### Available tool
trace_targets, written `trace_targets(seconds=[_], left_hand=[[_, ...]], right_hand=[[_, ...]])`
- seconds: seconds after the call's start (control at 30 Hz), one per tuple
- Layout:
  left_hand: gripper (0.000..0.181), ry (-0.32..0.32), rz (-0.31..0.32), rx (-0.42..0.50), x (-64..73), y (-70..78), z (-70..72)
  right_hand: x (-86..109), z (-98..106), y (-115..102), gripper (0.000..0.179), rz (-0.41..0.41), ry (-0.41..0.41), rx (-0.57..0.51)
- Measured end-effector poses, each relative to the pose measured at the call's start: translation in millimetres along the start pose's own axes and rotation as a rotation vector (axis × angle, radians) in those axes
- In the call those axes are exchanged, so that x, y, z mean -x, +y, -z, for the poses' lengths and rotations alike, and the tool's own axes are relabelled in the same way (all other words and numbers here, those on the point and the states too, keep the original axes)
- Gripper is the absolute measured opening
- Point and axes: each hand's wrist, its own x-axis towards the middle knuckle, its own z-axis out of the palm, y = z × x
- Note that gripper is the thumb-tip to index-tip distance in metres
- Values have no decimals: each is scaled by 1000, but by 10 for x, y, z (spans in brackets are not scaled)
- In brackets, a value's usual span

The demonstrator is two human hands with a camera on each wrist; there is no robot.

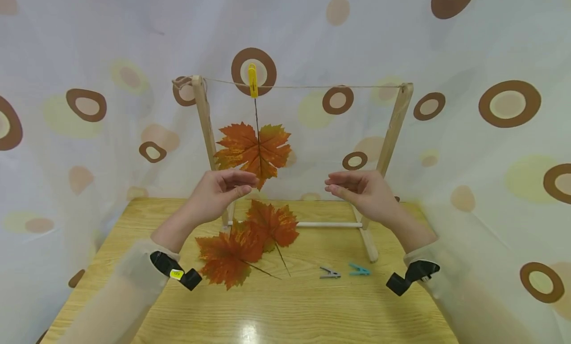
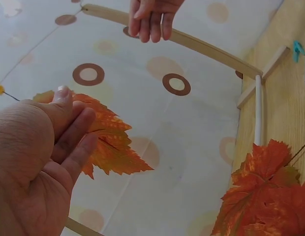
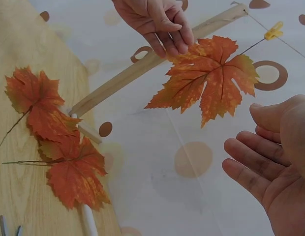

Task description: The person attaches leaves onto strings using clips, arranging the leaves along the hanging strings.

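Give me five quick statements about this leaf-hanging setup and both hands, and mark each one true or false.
1. A yellow clothespin pins one maple leaf to the string. True.
2. Three leaves lie on the table. False: two loose leaves lie on the wooden table.
3. The right hand grips the teal clothespin. False: that hand holds nothing, and the teal clothespin lies on the table beside a grey clothespin.
4. The left hand is raised near the hanging leaf, fingers relaxed. True.
5. The wooden frame lies flat on the table. False: it stands upright.
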Motion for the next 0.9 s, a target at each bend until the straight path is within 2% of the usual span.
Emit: trace_targets(seconds=[0.23,0.47,0.63,0.9], left_hand=[[25,-19,-1,8,94,-198,-50],[29,-39,67,63,208,-361,-136],[28,-37,96,107,264,-465,-202],[32,-90,130,105,359,-671,-320]], right_hand=[[111,-66,178,31,-52,7,-8],[244,-158,387,31,-65,3,6],[368,-221,515,32,-102,-7,-4],[519,-332,742,32,-109,-36,8]])
